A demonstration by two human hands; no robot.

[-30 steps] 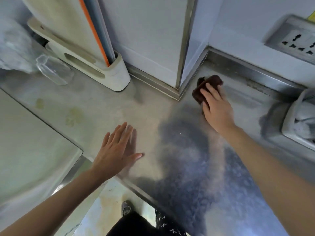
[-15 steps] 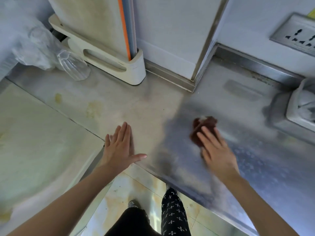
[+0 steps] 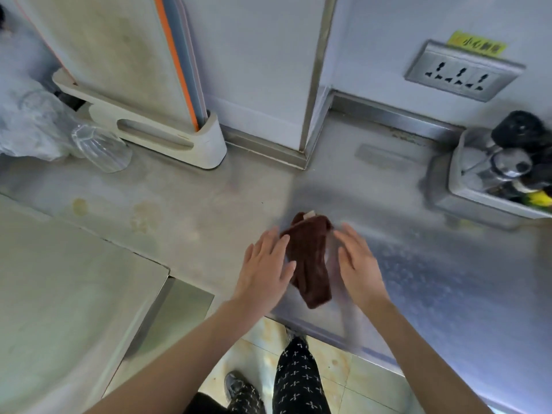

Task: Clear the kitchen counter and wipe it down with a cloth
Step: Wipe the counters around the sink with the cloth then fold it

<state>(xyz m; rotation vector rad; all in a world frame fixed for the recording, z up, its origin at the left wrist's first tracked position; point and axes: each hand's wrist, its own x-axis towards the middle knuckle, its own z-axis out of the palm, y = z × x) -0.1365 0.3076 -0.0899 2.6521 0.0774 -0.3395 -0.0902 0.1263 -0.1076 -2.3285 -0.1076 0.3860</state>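
A dark brown cloth lies crumpled lengthwise on the steel counter, close to its front edge. My left hand is at the cloth's left side with fingers spread, its thumb and fingertips touching the fabric edge. To the right of the cloth, my right hand has its fingers apart and is slightly blurred. Neither hand is closed around the cloth. Two yellowish stains mark the counter to the left.
A white rack of cutting boards stands at the back, with a glass and a plastic bag to its left. A grey utensil caddy sits at the right under a wall socket. A lower pale surface adjoins at left.
My right hand dragged the cloth from the back corner toward the front edge and came off it. My left hand moved right from the counter to the cloth.
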